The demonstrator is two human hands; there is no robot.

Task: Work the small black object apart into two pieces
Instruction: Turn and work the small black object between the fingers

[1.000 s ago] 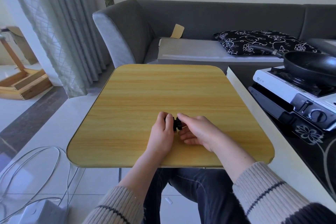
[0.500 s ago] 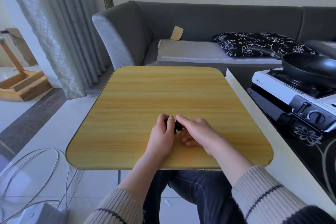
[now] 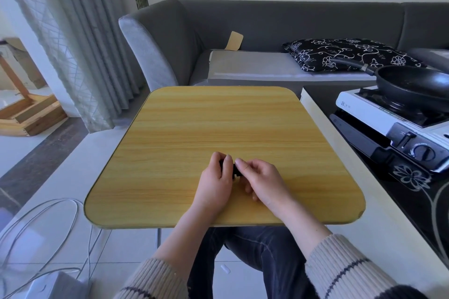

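A small black object (image 3: 235,169) is pinched between both hands just above the yellow wooden table (image 3: 218,124), near its front edge. My left hand (image 3: 215,181) wraps its left end, with a dark bit showing by the fingertips. My right hand (image 3: 261,181) grips its right end with thumb and fingers. Most of the object is hidden by the fingers, so I cannot tell whether it is in one piece or two.
A portable gas stove (image 3: 398,124) with a black frying pan (image 3: 413,82) stands on the dark counter to the right. A grey sofa (image 3: 267,31) with a patterned cushion (image 3: 347,54) lies behind the table. White cables (image 3: 48,221) trail on the floor at left.
Both hands stay closed on the black object at the same spot. The fingers have shifted slightly, and more of the object shows at the left fingertips.
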